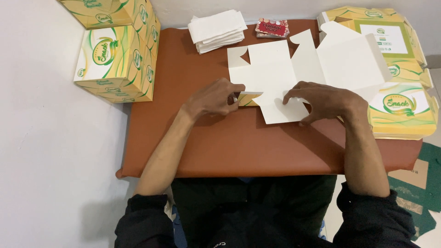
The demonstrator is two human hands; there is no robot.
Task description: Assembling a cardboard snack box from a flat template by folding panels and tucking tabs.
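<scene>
The flat box blank (pixel 294 69), white side up on the brown surface (pixel 229 147), looks light, thin and creasable. Left hand (pixel 213 98) pinches a side flap, seemingly; right hand (pixel 324 101) presses fingertips on the bottom flap.

Head camera, steeply down, near table (pixel 229 151)

Beside the brown table's (pixel 229 151) left edge stand stacked yellow-green-white folded boxes (pixel 117 62). On the table lies an unfolded white box blank (pixel 294 69), with a small red packet (pixel 272 28) at the far edge. Flat yellow-green blanks (pixel 399 105) pile at its right end.
</scene>
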